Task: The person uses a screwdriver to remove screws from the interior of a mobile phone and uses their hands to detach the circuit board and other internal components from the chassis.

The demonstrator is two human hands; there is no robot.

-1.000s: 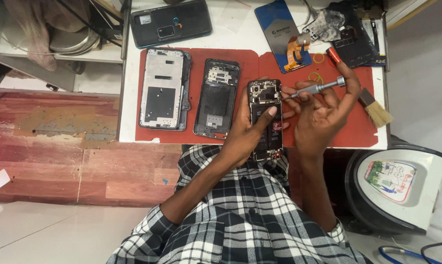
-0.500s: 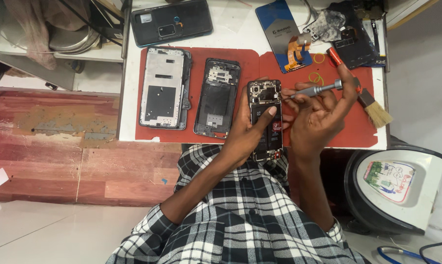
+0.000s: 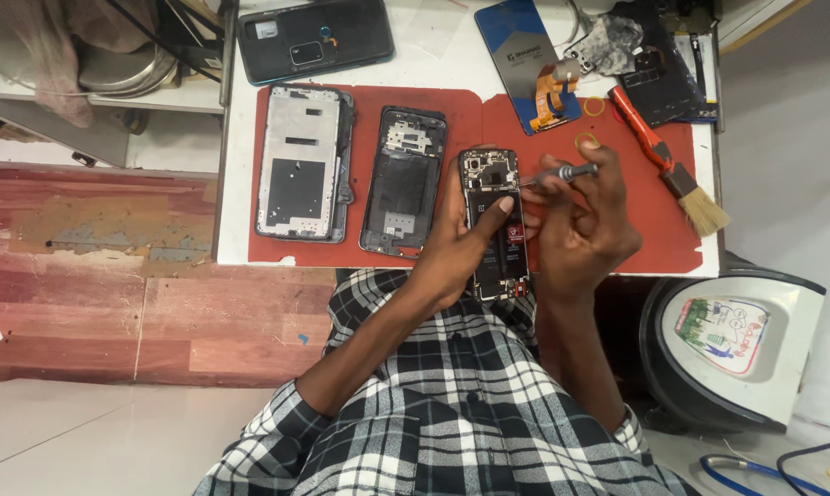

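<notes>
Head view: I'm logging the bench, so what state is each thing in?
Opened phone: back off, insides showing, steadied by left hand.
Screwdriver: in right hand, tip on the phone.
Middle phone shell: open, flat on red mat.
Metal frame: flat on the mat.
Brush: lying unused.
Dark phone: closed, back up.

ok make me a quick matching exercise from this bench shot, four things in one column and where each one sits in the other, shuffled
Things:
1. brush
2. screwdriver
3. silver phone frame
4. opened phone

Places:
A. leftmost on the red mat
B. held in the right hand
C. at the right end of the mat, bristles toward the near edge
D. steadied by the left hand, thumb on top

Pairs: 1-C, 2-B, 3-A, 4-D
</notes>
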